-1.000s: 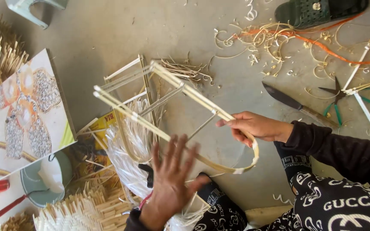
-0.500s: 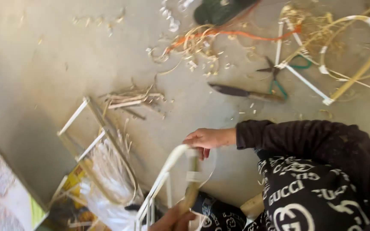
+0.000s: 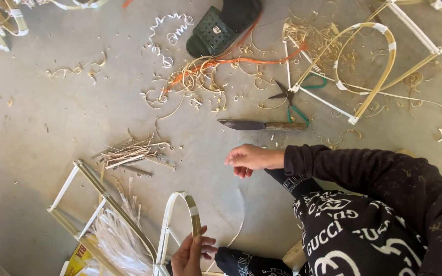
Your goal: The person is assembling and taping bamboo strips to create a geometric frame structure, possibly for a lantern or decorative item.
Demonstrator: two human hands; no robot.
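Observation:
My left hand (image 3: 190,254) at the bottom edge grips the arched end of a bamboo frame (image 3: 181,214), a curved strip bound with white tape. The frame's straight bars (image 3: 109,202) run off to the lower left. My right hand (image 3: 253,158) hovers over the concrete floor, fingers curled downward, in a black sleeve. A thin pale strip (image 3: 240,214) curves from just below that hand toward my left hand. Whether the right fingers pinch its end is unclear.
A knife (image 3: 262,125) with a wooden handle lies just beyond my right hand, green-handled scissors (image 3: 295,99) behind it. A second bamboo frame (image 3: 379,76) lies at top right, a dark sandal (image 3: 221,23) at top centre. Bamboo shavings, an orange strip (image 3: 241,62) and short splints (image 3: 129,152) litter the floor.
The view has swung right and the frame has dropped low. My right hand has come off the frame's curved strip; my left hand, open a second ago, now grips the arch.

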